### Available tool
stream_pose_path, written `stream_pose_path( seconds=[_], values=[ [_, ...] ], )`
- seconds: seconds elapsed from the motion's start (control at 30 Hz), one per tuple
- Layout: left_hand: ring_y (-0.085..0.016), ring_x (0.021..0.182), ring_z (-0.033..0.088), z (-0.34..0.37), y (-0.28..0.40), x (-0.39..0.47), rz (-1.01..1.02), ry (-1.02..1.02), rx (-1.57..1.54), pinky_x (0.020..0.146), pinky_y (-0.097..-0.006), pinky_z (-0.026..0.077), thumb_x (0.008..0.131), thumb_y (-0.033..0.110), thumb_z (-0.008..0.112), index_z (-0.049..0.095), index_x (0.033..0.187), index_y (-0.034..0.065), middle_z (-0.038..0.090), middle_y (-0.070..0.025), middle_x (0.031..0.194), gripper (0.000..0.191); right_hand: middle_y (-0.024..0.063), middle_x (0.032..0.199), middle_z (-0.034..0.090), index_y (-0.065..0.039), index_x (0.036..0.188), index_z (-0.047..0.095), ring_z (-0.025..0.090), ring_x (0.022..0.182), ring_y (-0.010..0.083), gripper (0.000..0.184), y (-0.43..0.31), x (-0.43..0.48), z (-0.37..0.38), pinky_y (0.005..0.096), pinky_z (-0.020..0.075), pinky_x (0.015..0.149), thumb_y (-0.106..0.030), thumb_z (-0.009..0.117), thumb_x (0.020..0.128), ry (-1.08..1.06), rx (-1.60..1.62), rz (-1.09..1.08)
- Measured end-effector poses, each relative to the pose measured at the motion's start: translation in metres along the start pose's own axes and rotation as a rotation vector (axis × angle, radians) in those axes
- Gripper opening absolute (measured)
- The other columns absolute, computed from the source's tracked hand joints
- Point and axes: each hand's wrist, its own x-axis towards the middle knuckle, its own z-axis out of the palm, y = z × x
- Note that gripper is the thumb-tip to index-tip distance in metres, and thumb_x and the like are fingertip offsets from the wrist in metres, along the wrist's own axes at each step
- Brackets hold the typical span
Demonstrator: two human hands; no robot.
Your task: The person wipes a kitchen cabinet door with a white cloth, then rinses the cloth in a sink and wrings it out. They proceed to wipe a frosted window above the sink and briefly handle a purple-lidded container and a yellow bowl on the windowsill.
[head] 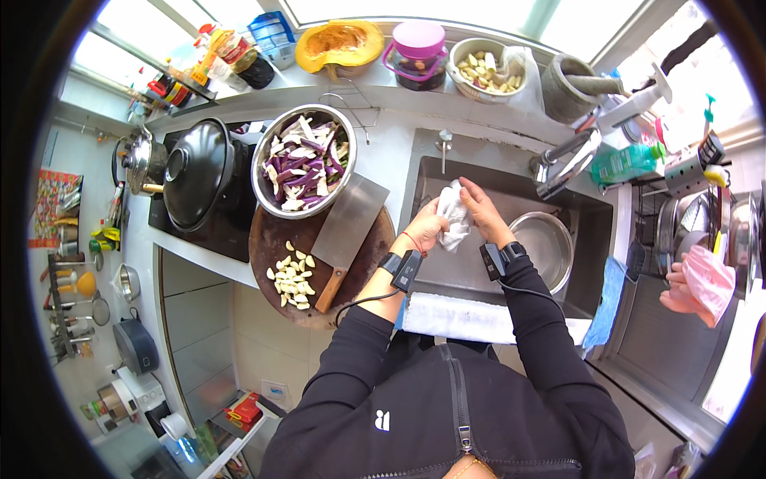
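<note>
Over the sink (431,263), both hands grip a crumpled white cloth or paper towel (456,218); which of the two it is I cannot tell. My left hand (426,226) holds it from the left, and my right hand (483,212) has its fingers along the right side. A steel basin (541,248) stands in the sink, right of my right hand. To the left, a round wooden chopping board (359,281) bears peeled garlic cloves (293,275) and a cleaver (347,224) with a wooden handle. A steel bowl of cut eggplant (308,161) partly overlaps the board.
A lidded black wok (200,173) and a steel pot (143,158) stand on the cooktop at left. The faucet (565,164) reaches over the sink's right corner. Along the back ledge sit a cut pumpkin (339,48), a purple-lidded jar (417,54) and a stone mortar (565,90).
</note>
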Motion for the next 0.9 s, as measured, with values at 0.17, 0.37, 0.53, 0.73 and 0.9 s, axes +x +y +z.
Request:
stream_pose_path(
  seconds=[0.17, 0.37, 0.53, 0.73, 0.9],
  values=[
    [-0.023, 0.105, 0.064, 0.011, -0.018, -0.005, -0.109, 0.186, 0.137, 0.092, -0.0344, 0.052, 0.07, -0.01, 0.058, 0.052, 0.13, -0.0031, 0.063, -0.0086, 0.113, 0.06, 0.0043, 0.099, 0.069, -0.005, 0.114, 0.063, 0.065, 0.088, 0.0129, 0.034, -0.014, -0.025, -0.013, 0.029, 0.0528, 0.074, -0.017, 0.081, 0.088, 0.044, -0.189, 0.004],
    [-0.015, 0.11, 0.06, 0.016, -0.026, -0.012, -0.172, -0.218, 0.354, 0.1, -0.0321, 0.044, 0.085, 0.02, 0.077, 0.062, 0.128, 0.0037, 0.066, -0.0034, 0.118, 0.048, 0.0021, 0.094, 0.067, -0.006, 0.106, 0.06, 0.063, 0.085, 0.0103, 0.023, -0.029, -0.042, -0.028, 0.027, 0.0529, 0.076, -0.012, 0.077, 0.091, 0.194, 0.032, -0.178],
    [-0.014, 0.112, 0.06, 0.034, -0.03, -0.014, -0.079, -0.269, 0.366, 0.099, -0.0341, 0.045, 0.089, 0.027, 0.077, 0.056, 0.134, 0.0082, 0.065, -0.0016, 0.12, 0.053, 0.0006, 0.096, 0.065, -0.007, 0.106, 0.059, 0.061, 0.086, 0.009, 0.019, -0.033, -0.062, -0.049, 0.0253, 0.0513, 0.077, -0.009, 0.073, 0.094, 0.295, 0.257, -0.362],
    [-0.017, 0.115, 0.061, 0.061, -0.061, -0.014, -0.026, -0.069, -0.159, 0.092, -0.0459, 0.052, 0.102, 0.034, 0.061, 0.052, 0.135, 0.0187, 0.063, 0.0002, 0.124, 0.038, 0.0085, 0.108, 0.058, -0.005, 0.102, 0.057, 0.059, 0.1, 0.0183, 0.02, -0.042, -0.098, -0.052, 0.0322, 0.0484, 0.09, 0.002, 0.071, 0.088, 0.462, -0.274, -0.645],
    [-0.021, 0.097, 0.064, 0.074, -0.089, 0.01, -0.071, -0.008, -0.542, 0.084, -0.0386, 0.056, 0.105, 0.054, 0.046, 0.06, 0.115, 0.0128, 0.066, -0.0052, 0.107, 0.045, 0.0147, 0.112, 0.05, -0.004, 0.09, 0.059, 0.054, 0.107, 0.0308, 0.025, -0.028, -0.146, -0.004, 0.0386, 0.0454, 0.094, -0.007, 0.079, 0.075, 0.276, -0.736, -0.701]
  ],
)
